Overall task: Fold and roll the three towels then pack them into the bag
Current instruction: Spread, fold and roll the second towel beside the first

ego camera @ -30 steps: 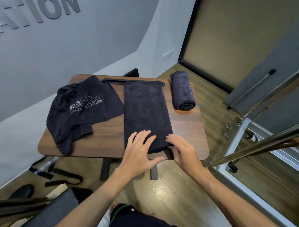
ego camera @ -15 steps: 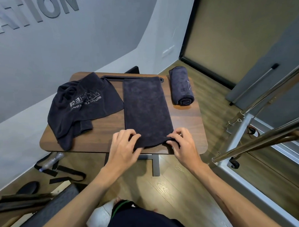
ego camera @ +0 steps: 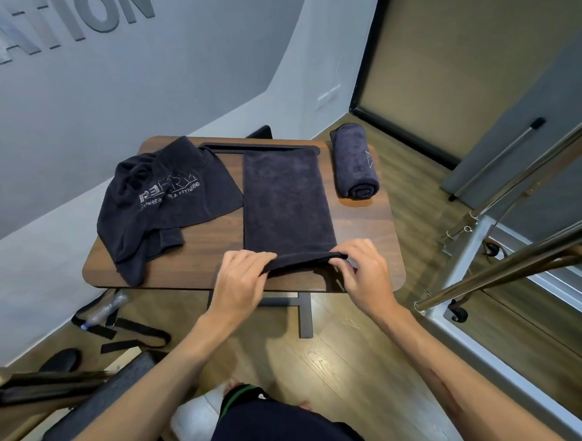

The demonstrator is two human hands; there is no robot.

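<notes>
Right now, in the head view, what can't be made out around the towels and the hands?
- Bag: not identifiable anywhere in the head view.
- Near edge of the flat dark folded towel: its ends are covered by the left hand and right hand.
- Crumpled dark printed towel: folds break up the lettering.

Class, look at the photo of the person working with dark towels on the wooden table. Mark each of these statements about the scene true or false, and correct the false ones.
1. Both hands grip the near edge of the folded towel. True: the left hand and the right hand hold it at either end.
2. The rolled towel lies on the left side of the table. False: it lies at the far right.
3. The towel with white lettering is neatly folded. False: it lies crumpled.
4. The folded towel lies between the other two. True.
5. All three towels are already rolled. False: only one is.
</notes>
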